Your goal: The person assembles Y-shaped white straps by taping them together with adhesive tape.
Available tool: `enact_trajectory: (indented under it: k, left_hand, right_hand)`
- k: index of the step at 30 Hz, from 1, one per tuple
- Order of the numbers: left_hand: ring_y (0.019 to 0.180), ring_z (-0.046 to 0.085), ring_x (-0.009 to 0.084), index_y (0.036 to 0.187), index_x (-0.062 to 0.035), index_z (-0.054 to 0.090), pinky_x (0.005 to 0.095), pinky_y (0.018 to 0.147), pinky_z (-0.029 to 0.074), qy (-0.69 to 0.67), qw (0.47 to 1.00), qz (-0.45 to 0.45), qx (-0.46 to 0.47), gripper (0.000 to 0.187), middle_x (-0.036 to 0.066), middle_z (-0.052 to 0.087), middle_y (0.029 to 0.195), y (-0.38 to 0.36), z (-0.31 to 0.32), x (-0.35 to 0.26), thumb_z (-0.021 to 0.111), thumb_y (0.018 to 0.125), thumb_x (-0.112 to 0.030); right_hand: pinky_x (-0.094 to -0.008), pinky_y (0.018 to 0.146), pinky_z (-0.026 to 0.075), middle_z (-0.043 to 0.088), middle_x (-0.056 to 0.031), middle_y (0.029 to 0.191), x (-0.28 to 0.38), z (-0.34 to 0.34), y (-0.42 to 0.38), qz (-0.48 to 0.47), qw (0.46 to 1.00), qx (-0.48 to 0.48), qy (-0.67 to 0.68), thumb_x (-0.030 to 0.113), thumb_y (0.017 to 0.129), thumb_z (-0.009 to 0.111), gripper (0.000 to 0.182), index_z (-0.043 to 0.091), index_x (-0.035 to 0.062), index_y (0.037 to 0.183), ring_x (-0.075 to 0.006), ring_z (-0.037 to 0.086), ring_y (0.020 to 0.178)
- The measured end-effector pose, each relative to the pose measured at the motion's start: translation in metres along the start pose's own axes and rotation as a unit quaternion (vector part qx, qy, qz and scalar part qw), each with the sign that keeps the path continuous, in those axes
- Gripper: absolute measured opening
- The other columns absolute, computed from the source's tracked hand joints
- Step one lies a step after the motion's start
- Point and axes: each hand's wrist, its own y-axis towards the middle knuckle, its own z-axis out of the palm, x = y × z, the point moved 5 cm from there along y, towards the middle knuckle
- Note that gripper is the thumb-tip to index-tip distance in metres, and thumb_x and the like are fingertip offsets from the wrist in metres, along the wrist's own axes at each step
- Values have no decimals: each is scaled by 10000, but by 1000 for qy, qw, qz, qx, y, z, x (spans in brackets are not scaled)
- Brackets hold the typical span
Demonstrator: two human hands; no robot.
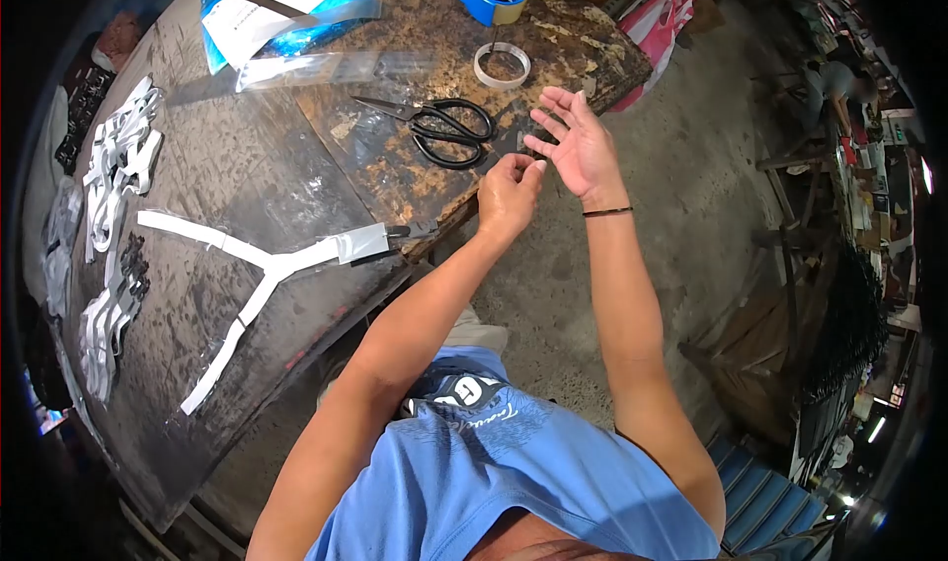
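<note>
Black scissors (419, 114) lie on the table (247, 156), just beyond and left of the nearer left hand (507, 200), handles towards it, blades pointing left; its fingertips pinch together, contents unclear. The right hand (585, 161) spreads empty; the tape (502, 84) sits beyond, not between

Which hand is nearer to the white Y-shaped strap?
Left. The left hand is off to the strap's right; the right hand is farther right, beyond the left.

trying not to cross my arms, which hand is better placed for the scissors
Left, probably: the left hand is closer to the scissors, while the right hand, though open, sits mostly past the table edge.
</note>
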Motion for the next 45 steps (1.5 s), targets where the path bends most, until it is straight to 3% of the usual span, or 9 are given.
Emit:
enact_trajectory:
  k: [6, 8, 17, 19, 22, 34, 40, 42, 45]
  left_hand:
    - [531, 503, 77, 943, -29, 604, 238, 448, 380, -67, 997, -27, -4, 219, 23, 597, 657, -1, 1, 10, 606, 940, -248]
    - [504, 463, 70, 903, -70, 596, 221, 444, 344, -133, 984, -121, 6, 193, -1, 553, 627, -8, 0, 9, 597, 946, -258]
    - [492, 429, 61, 913, -115, 583, 216, 443, 322, -253, 952, -166, 54, 163, -38, 535, 629, -17, 0, -1, 588, 966, -269]
    - [500, 430, 61, 918, -113, 575, 217, 447, 323, -312, 932, -172, 66, 170, -37, 532, 638, -19, 2, 1, 589, 967, -276]
    - [510, 425, 62, 912, -119, 562, 217, 455, 324, -397, 894, -183, 94, 183, -42, 520, 648, -20, 6, 1, 584, 972, -290]
    - [533, 401, 49, 898, -162, 566, 196, 453, 296, -516, 812, -205, 180, 191, -68, 465, 641, -24, 3, 1, 549, 990, -328]
    - [525, 406, 63, 906, -164, 573, 208, 469, 309, -462, 852, -201, 141, 220, -65, 473, 634, -23, -2, 3, 572, 974, -373]
    - [523, 405, 66, 918, -159, 573, 215, 469, 312, -418, 877, -205, 117, 219, -62, 472, 627, -23, -2, 2, 567, 977, -369]
    - [518, 404, 71, 936, -147, 572, 227, 469, 318, -330, 920, -197, 74, 216, -56, 471, 615, -26, -6, 6, 559, 983, -358]
  right_hand:
    - [-556, 988, 369, 451, -83, 1332, -4, -3, 0, 3, 1000, 12, -7, 455, 997, 479, 471, 517, 80, 1281, -274, 406, 1233]
    - [-554, 989, 367, 458, -85, 1327, -6, -4, 0, 3, 1000, 12, -11, 448, 998, 484, 459, 520, 84, 1275, -272, 408, 1231]
    - [-446, 896, 465, 539, -60, 1225, 3, -18, -3, -29, 972, -66, -222, 325, 1008, 508, 338, 543, 67, 1224, -192, 507, 1124]
    - [-348, 784, 525, 586, -76, 1113, -13, -25, -7, 27, 988, -27, -148, 250, 999, 517, 281, 558, 51, 1193, -162, 598, 938]
    - [-297, 687, 543, 600, -75, 1051, -35, -26, -14, 77, 991, -15, -112, 210, 1001, 510, 263, 552, 30, 1190, -138, 618, 794]
    - [-284, 550, 548, 667, -134, 1005, -57, 2, -22, 173, 984, 28, 15, 293, 1016, 488, 332, 574, -1, 1146, -144, 627, 693]
    - [-265, 587, 542, 668, -122, 980, -54, 3, -20, 149, 987, 11, -51, 266, 1018, 485, 291, 584, 7, 1107, -127, 616, 712]
    - [-241, 618, 519, 661, -92, 961, -41, -8, -11, 14, 969, -47, -244, 235, 1005, 507, 254, 601, 13, 1086, -100, 591, 710]
    - [-234, 659, 497, 657, -43, 950, -10, -2, 4, -123, 930, -51, -343, 200, 979, 542, 222, 620, 16, 1076, -85, 586, 738]
